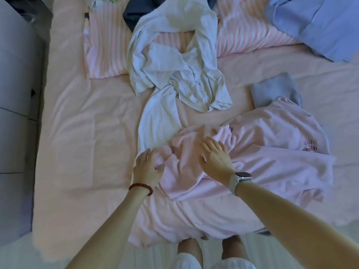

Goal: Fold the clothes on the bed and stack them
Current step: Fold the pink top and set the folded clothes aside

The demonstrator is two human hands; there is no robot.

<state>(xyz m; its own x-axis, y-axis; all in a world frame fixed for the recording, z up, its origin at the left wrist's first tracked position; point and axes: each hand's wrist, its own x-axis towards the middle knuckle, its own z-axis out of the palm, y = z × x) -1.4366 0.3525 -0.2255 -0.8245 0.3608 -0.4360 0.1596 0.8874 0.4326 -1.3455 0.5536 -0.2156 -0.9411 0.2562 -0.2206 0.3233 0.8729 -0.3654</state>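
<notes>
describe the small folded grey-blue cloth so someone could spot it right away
Start at the pink-sheeted bed, then find the crumpled pale pink garment under both hands. The small folded grey-blue cloth lies at its far right edge, partly tucked beneath it. It is the only neatly folded, darker piece there.

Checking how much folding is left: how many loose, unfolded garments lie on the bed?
3 visible: a crumpled pink cotton garment under both hands, a twisted pale blue-white T-shirt mid-bed, and a dark navy garment at the far edge, partly hidden. More may lie out of frame.
</notes>
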